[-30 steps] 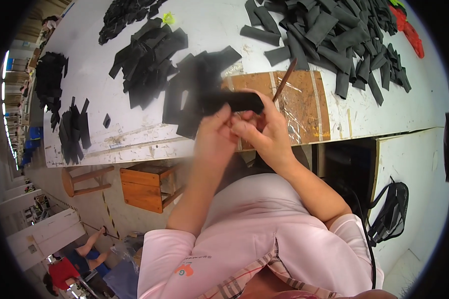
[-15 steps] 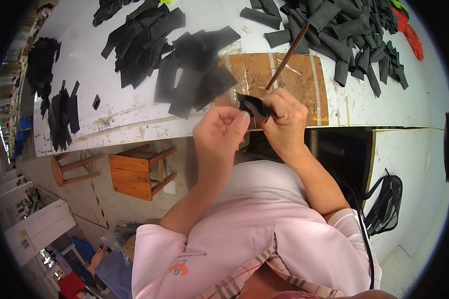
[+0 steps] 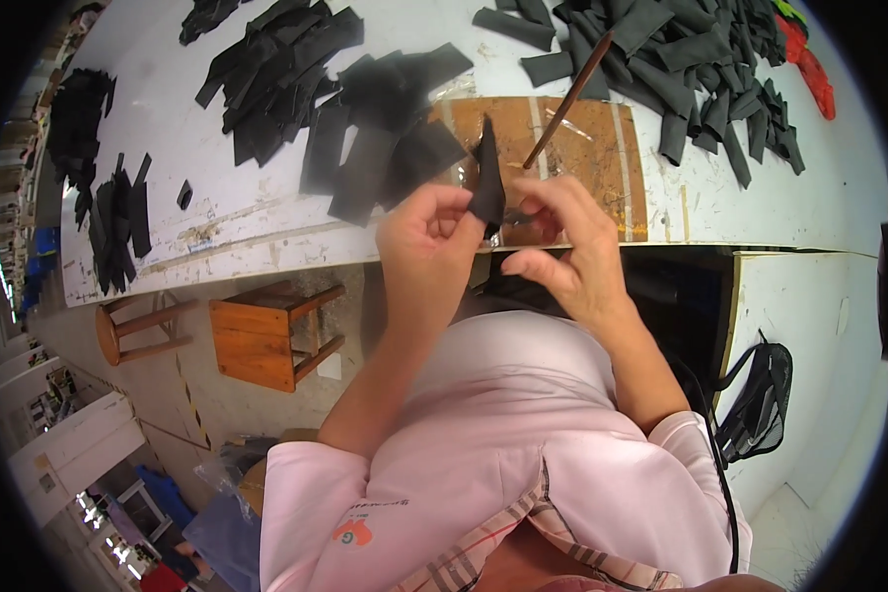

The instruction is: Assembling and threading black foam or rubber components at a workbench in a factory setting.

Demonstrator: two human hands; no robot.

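A narrow black fabric piece (image 3: 488,183) stands up from the fingers of my left hand (image 3: 424,242), which pinch its lower end above the table's front edge. My right hand (image 3: 577,247) is just to the right of it, thumb and fingers spread apart. A small dark grey bit shows between the right fingertips and the fabric; I cannot make out what it is. Behind both hands lies a brown taped board (image 3: 612,168). A thin brown stick (image 3: 568,99) slants up from the board toward the heap of black tubes (image 3: 676,64).
Flat black fabric pieces (image 3: 276,84) lie in piles on the left of the white table (image 3: 217,242), with more near its left end. Red cloth (image 3: 809,74) lies at the far right. A wooden stool (image 3: 257,340) stands below on the left; a black bag (image 3: 760,405) hangs at the right.
My right hand has let go of the black fabric piece and opened, moving slightly right. The piece now stands upright in my left hand, where before it lay folded between both hands.
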